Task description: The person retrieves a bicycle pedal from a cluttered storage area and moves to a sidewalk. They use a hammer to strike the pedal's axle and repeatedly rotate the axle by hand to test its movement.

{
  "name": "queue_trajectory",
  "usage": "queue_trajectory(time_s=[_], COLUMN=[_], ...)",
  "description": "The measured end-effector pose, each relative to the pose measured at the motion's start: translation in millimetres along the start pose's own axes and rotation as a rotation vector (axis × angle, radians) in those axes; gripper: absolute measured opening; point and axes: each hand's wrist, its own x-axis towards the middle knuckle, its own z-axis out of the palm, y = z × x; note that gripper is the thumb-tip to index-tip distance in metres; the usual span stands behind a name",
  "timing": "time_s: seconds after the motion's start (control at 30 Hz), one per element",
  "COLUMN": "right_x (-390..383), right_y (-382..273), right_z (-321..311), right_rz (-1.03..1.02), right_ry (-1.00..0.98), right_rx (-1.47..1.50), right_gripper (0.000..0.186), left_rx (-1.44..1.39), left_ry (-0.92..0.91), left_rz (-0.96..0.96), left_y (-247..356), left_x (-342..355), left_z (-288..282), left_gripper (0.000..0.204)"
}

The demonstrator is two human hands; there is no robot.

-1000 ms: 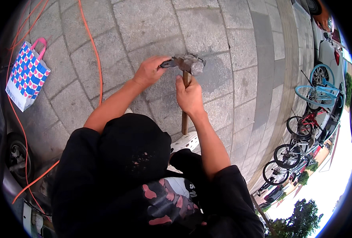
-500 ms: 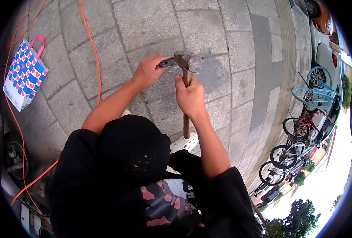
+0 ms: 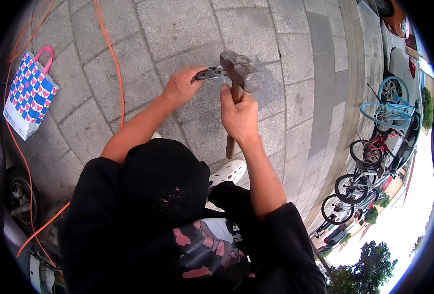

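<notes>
My left hand (image 3: pixel 181 84) is closed on a small dark metal piece with holes (image 3: pixel 209 74), held out over the paving (image 3: pixel 187 39). My right hand (image 3: pixel 239 115) grips the wooden handle of a heavy hammer (image 3: pixel 241 71), whose steel head is beside the metal piece, at its right. I cannot tell whether the two touch. A pale grey patch on the pavers lies beyond the hammer head. A white perforated clog (image 3: pixel 229 171) shows below the hammer handle.
A blue checked bag with pink handles (image 3: pixel 31 93) lies at the left, among orange hoses or cords (image 3: pixel 114 59). A dark vehicle wheel (image 3: pixel 20 198) sits at lower left. Several bicycles (image 3: pixel 390 115) and parked cars (image 3: pixel 398 63) line the right, with a tree (image 3: pixel 373 264) beyond.
The hammer head has shifted up and to the right and turned, with my right hand moving rightward along with it. My left hand and the metal piece have moved only slightly.
</notes>
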Motion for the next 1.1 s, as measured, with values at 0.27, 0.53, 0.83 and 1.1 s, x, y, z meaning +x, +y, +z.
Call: queue_trajectory(time_s=[0.27,0.53,0.83,1.1], right_x=[-7,-13,-1,-40], right_y=[49,-15,53,165], right_z=[26,-19,17,-2], right_rz=[-0.389,-0.232,0.168,0.273], right_ry=[0.213,0.146,-0.025,-0.075], right_rx=[0.173,0.323,-0.035,-0.564], right_gripper=[0.033,0.037,0.038,0.045], left_rx=[0.028,0.076,0.031,-0.821], left_ry=[-0.081,-0.013,-0.075,-0.044], left_rz=[-0.059,0.019,-0.215,-0.862], left_y=[5,-7,-7,31], left_x=[9,-8,1,43], left_z=[2,-3,3,-5], left_gripper=[0.043,0.044,0.039,0.029])
